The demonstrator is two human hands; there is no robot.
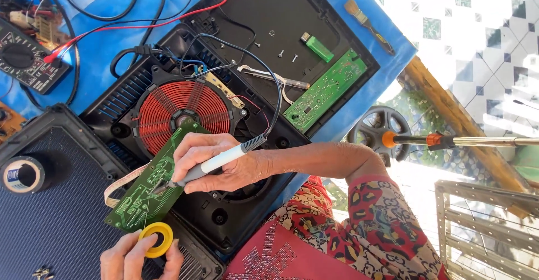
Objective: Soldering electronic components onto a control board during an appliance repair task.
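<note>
Two hands at work on a green circuit board

Two hands meet at the lower centre of the frame. The right hand (216, 159) has its fingers wrapped around a soldering iron (216, 162), tip resting on the green circuit board (151, 184), which lies tilted over the opened appliance beside the red coil (182, 108). The left hand (137, 257), at the bottom edge, pinches a yellow solder spool (155, 239) just below the board. A multimeter (25, 61) sits on the blue tabletop (101, 49) at upper left.

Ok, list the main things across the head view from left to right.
black tape roll → yellow solder spool → red copper coil → green lighter → paintbrush → orange-collared metal rod
</note>
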